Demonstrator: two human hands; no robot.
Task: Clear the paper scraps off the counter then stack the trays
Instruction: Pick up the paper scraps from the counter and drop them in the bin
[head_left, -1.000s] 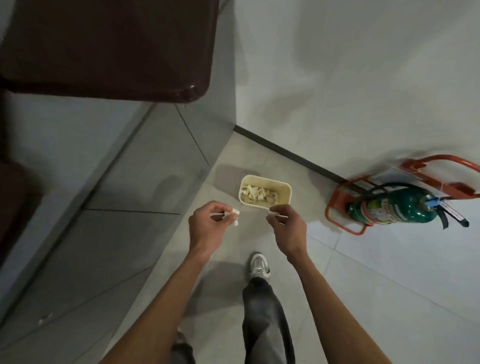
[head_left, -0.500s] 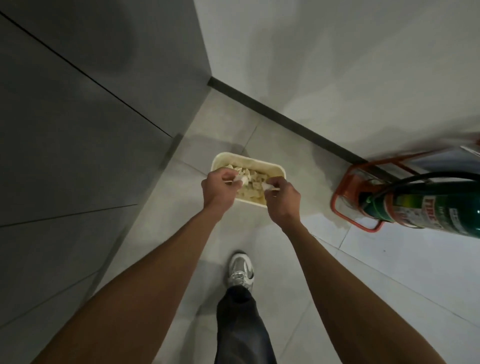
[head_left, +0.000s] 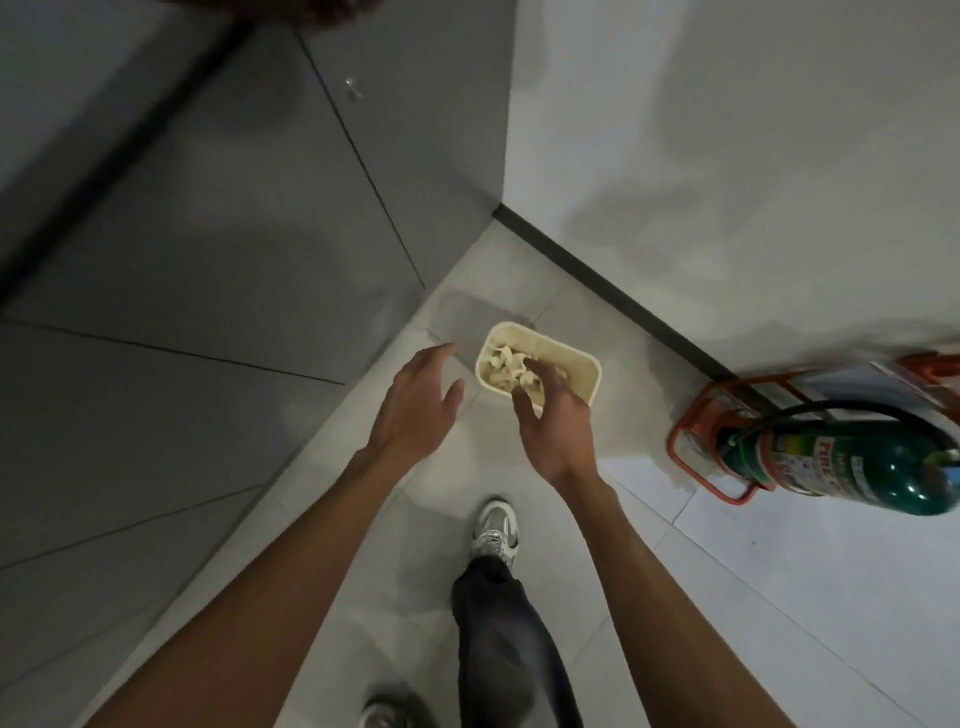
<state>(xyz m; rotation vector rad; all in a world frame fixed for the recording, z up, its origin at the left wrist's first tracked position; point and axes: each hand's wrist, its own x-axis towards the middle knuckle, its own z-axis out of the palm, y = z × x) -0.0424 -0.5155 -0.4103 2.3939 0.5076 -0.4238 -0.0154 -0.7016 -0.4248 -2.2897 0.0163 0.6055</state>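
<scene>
At six o'clock, nearest the camera, a trouser leg (head_left: 509, 639) and a pale shoe (head_left: 496, 535) are seen on the tiled floor (head_left: 779, 597).

Just beyond, both forearms are stretched toward twelve o'clock. The left hand (head_left: 415, 400) is held wide, its fingers spread and relaxed, with nothing in it. It hangs over the floor at about nine o'clock from a cream tub (head_left: 586, 382) and apart from it. The right hand (head_left: 558, 431) is also loosely spread. Its blurred fingertips are placed over the tub's near rim, and no scrap can be made out between them.

The tub stands on the floor in the corner, and a heap of paper scraps (head_left: 504, 361) is seen lying inside it.

At three o'clock from the tub, well apart, a green fire extinguisher (head_left: 841, 467) is lodged in an orange stand (head_left: 675, 441) against the white wall (head_left: 727, 156). Grey panels (head_left: 234, 260) fill the view from nine to eleven o'clock.

It is judged that a handful has just been dropped, so the clearing step is well advanced. Neither the counter top nor the trays are in view, so it cannot be told whether scraps are left up there. The stacking is taken as not yet done.
</scene>
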